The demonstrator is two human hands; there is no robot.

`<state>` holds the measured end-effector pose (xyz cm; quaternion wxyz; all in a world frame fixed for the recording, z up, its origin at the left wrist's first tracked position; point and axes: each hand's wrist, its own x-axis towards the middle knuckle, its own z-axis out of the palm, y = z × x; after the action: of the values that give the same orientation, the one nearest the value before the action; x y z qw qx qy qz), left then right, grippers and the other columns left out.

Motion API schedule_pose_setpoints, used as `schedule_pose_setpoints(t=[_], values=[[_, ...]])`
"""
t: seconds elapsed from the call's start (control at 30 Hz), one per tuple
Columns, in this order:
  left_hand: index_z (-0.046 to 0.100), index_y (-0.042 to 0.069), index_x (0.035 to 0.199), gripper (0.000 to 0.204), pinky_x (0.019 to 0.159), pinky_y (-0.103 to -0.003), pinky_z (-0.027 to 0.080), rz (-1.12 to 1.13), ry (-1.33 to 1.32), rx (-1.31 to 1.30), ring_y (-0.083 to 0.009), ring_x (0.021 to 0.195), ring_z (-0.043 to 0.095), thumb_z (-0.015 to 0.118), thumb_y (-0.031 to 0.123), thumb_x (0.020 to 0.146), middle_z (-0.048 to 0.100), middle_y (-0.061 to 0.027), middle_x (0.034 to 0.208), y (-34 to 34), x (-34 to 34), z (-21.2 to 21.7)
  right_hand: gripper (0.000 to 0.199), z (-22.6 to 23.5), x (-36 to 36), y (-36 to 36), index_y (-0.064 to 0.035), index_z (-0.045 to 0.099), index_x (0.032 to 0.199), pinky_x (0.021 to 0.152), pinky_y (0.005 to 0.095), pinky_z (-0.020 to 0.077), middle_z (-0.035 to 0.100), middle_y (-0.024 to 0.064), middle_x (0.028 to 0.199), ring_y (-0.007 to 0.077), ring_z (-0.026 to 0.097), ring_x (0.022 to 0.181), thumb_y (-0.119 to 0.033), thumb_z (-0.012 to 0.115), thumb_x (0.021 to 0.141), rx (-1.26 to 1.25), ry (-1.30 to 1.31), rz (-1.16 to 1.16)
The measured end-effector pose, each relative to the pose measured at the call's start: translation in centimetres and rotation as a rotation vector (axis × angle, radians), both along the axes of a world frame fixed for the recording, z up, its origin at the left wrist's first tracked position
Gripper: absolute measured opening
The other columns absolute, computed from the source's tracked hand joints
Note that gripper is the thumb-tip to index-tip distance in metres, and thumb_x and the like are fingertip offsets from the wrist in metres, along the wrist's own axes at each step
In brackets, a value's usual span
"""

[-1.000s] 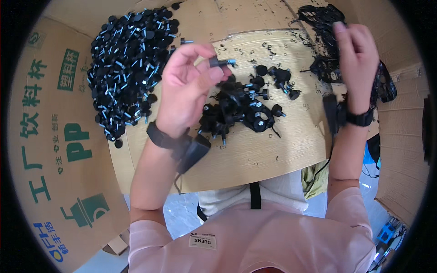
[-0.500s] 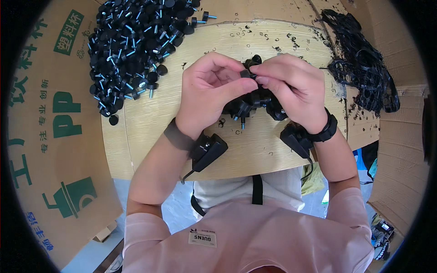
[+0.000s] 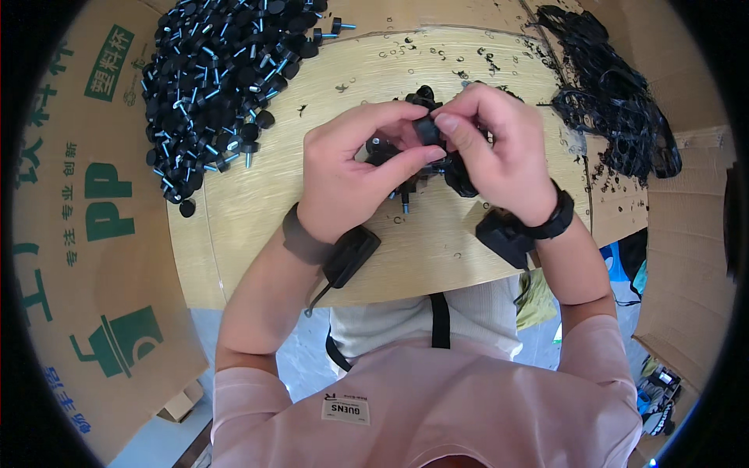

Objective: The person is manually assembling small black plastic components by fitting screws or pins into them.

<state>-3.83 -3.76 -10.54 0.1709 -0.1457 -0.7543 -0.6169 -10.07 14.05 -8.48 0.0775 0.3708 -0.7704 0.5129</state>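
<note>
A round black knob (image 3: 427, 131) is pinched between the thumb and fingers of my left hand (image 3: 343, 160), above the table. Against the knob's right edge, the thumb and forefinger of my right hand (image 3: 503, 148) press together; whatever is between them is too small to make out. Below both hands lies a cluster of black-headed screws (image 3: 460, 178), partly hidden by my fingers. One of them shows its metal shank (image 3: 406, 207) pointing toward me. Each wrist wears a black band with a black box.
A large heap of black-headed screws (image 3: 211, 93) covers the far left of the wooden table (image 3: 312, 265). Thin black scraps (image 3: 390, 54) are scattered at the back. A tangled bundle of black strips (image 3: 616, 101) lies far right. Cardboard walls (image 3: 117, 265) stand on both sides.
The knob is now tilted differently and shows more plainly in my left fingers. My left hand has turned slightly and my right hand has shifted a little left. The view has moved a bit.
</note>
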Motion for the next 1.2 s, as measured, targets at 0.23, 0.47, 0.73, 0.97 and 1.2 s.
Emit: schedule_pose_setpoints(t=[0.23, 0.47, 0.73, 0.97, 1.2], values=[[0.064, -0.006, 0.103, 0.023, 0.073, -0.024, 0.05, 0.053, -0.1, -0.049, -0.011, 0.077, 0.062, 0.071, -0.001, 0.081, 0.068, -0.0074, 0.089, 0.5, 0.7, 0.8, 0.013, 0.4, -0.2, 0.2, -0.0038, 0.06, 0.076, 0.055, 0.0354, 0.0464, 0.058, 0.0111, 0.07, 0.0305, 0.058, 0.062, -0.006, 0.072, 0.073, 0.131, 0.457, -0.031], [0.066, -0.005, 0.1, 0.021, 0.069, -0.022, 0.048, 0.147, -0.042, 0.19, -0.0094, 0.075, 0.06, 0.073, 0.003, 0.082, 0.067, -0.0058, 0.082, 0.7, 0.3, 0.3, 0.02, -1.1, -1.2, 0.6, -0.0014, 0.056, 0.084, 0.062, 0.0252, 0.0444, 0.058, 0.0037, 0.073, 0.0103, 0.052, 0.066, -0.017, 0.053, 0.097, -0.285, -0.049, 0.013], [0.06, -0.004, 0.111, 0.028, 0.085, -0.028, 0.052, 0.059, -0.009, 0.326, -0.0152, 0.096, 0.061, 0.066, -0.005, 0.084, 0.061, -0.0106, 0.109, 0.6, 0.0, -0.2, 0.018, 0.1, -3.4, 2.5, -0.0038, 0.064, 0.099, 0.067, 0.0247, 0.046, 0.063, 0.006, 0.08, 0.0115, 0.058, 0.079, -0.02, 0.062, 0.092, 0.032, -0.145, -0.179], [0.057, -0.003, 0.11, 0.034, 0.091, -0.033, 0.052, -0.017, 0.18, 0.166, -0.0214, 0.104, 0.06, 0.062, -0.017, 0.08, 0.052, -0.0158, 0.124, 0.0, -0.6, -0.5, 0.035, 0.5, -5.6, 4.4, -0.0073, 0.064, 0.114, 0.075, 0.0263, 0.0495, 0.064, 0.008, 0.105, 0.0177, 0.061, 0.094, -0.013, 0.072, 0.08, 0.04, 0.359, -0.331], [0.057, -0.002, 0.105, 0.034, 0.096, -0.038, 0.048, -0.08, 0.156, 0.274, -0.027, 0.116, 0.055, 0.062, -0.02, 0.077, 0.056, -0.0154, 0.117, 0.3, -0.5, -0.6, 0.026, 0.2, 0.3, 0.2, 0.0013, 0.062, 0.11, 0.065, 0.0176, 0.0473, 0.065, 0.0034, 0.09, 0.0043, 0.058, 0.075, 0.002, 0.065, 0.084, -0.132, -0.525, 0.182]])
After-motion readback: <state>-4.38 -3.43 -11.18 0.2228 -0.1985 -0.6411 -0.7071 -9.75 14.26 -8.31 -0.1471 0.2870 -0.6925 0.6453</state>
